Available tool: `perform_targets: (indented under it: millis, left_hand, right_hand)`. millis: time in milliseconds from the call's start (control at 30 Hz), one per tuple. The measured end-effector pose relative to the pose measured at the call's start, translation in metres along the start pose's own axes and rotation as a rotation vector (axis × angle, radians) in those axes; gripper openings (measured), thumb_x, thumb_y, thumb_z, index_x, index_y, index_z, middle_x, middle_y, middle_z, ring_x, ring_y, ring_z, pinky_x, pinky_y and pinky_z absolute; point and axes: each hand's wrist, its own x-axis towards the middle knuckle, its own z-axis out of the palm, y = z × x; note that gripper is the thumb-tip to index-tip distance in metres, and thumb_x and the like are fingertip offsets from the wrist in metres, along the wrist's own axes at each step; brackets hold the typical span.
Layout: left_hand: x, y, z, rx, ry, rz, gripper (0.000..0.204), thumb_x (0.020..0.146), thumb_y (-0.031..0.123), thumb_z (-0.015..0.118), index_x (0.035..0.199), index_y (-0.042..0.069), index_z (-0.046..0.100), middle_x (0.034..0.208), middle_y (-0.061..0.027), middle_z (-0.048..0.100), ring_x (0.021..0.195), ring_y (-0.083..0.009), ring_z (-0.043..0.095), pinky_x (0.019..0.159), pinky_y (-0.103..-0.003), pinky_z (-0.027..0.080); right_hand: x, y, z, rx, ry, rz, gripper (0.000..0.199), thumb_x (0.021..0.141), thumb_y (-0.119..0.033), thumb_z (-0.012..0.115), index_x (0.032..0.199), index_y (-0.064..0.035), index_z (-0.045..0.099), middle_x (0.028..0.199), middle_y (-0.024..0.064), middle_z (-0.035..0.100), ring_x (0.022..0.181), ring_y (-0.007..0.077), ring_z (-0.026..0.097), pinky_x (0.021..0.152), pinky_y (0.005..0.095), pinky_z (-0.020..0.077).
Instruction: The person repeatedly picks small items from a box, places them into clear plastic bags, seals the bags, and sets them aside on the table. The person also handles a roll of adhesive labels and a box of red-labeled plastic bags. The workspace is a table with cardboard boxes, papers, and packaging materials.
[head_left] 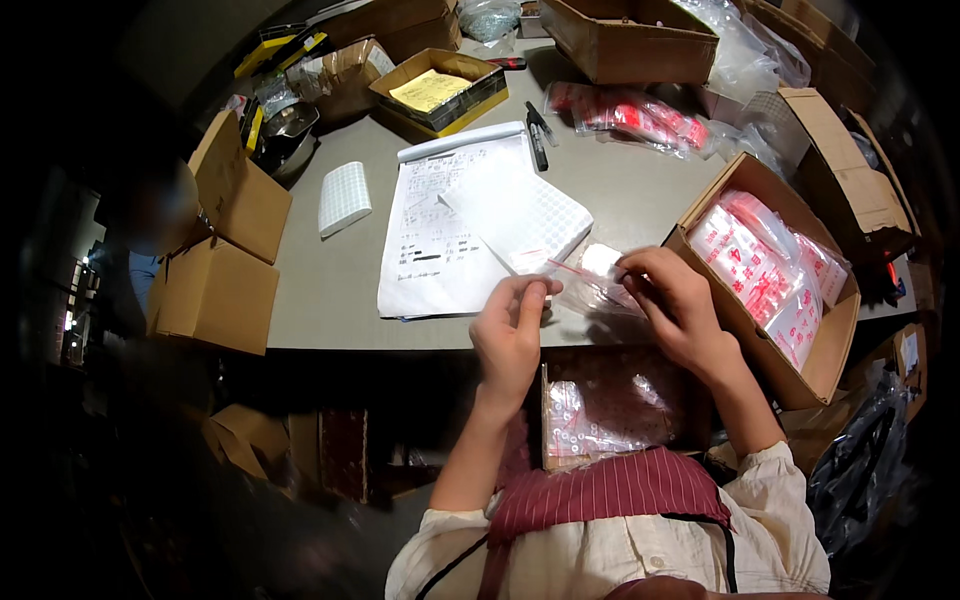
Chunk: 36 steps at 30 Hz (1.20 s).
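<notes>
At the table's near edge, a small clear zip bag (590, 285) spans both hands, long axis left–right: left hand (510, 335) pinches its left end, right hand (675, 305) its right.

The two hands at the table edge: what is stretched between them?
In the head view, a small clear plastic zip bag with a red strip spans between the left hand and right hand.

The person wears a cream shirt (760, 520) with sleeves rolled to the elbows, under a dark red striped apron (610, 490) with thin dark straps.
</notes>
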Motion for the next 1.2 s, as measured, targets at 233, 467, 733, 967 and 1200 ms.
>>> perform_targets:
  millis: [233,467,733,967,1200]
  left_hand:
    - [0.005,0.018,-0.003,-0.023,-0.213,-0.073,0.021,0.103,0.012,0.063,0.108,-0.005,0.074,0.095,-0.0090,0.077,0.086,-0.0126,0.072,0.072,-0.026,0.056]
    - [-0.004,0.012,-0.004,0.252,-0.227,0.016,0.019,0.101,0.011,0.065,0.107,-0.003,0.075,0.088,-0.0054,0.077,0.080,-0.0101,0.070,0.069,-0.024,0.053]
    - [-0.004,0.007,-0.025,0.172,0.065,0.063,0.012,0.097,0.006,0.063,0.095,-0.002,0.072,0.092,-0.0122,0.074,0.085,-0.0198,0.070,0.078,-0.033,0.055]
    - [-0.002,-0.003,-0.026,0.516,-0.112,0.434,0.009,0.084,0.004,0.067,0.090,0.003,0.073,0.141,-0.0176,0.059,0.133,-0.0320,0.051,0.108,-0.041,0.044]
    - [0.020,-0.007,-0.014,0.461,-0.335,0.459,0.010,0.082,0.007,0.070,0.088,0.002,0.075,0.147,-0.0166,0.057,0.137,-0.0333,0.050,0.112,-0.043,0.042]
  right_hand:
    - [0.003,-0.006,0.001,-0.072,-0.193,-0.067,0.033,0.088,-0.005,0.072,0.118,-0.0033,0.060,0.101,0.0187,0.070,0.094,0.0395,0.069,0.079,0.0455,0.0541]
    - [0.003,0.000,0.013,-0.120,-0.104,-0.111,0.039,0.083,-0.007,0.076,0.118,-0.0044,0.059,0.097,0.0180,0.068,0.093,0.0390,0.068,0.079,0.0455,0.0538]
    - [-0.019,-0.001,0.013,-0.679,-0.070,-0.160,0.061,0.079,-0.001,0.070,0.138,-0.0025,0.055,0.136,0.0184,0.052,0.122,0.0378,0.055,0.102,0.0439,0.0464]
    - [-0.020,-0.001,0.012,-0.810,0.066,-0.281,0.044,0.081,0.001,0.060,0.125,-0.0023,0.061,0.137,0.0183,0.053,0.125,0.0354,0.054,0.103,0.0446,0.0459]
    - [-0.023,0.021,0.005,-0.465,0.148,-0.272,0.028,0.078,0.005,0.061,0.106,0.0004,0.061,0.105,0.0172,0.067,0.085,0.0334,0.067,0.075,0.0405,0.0551]
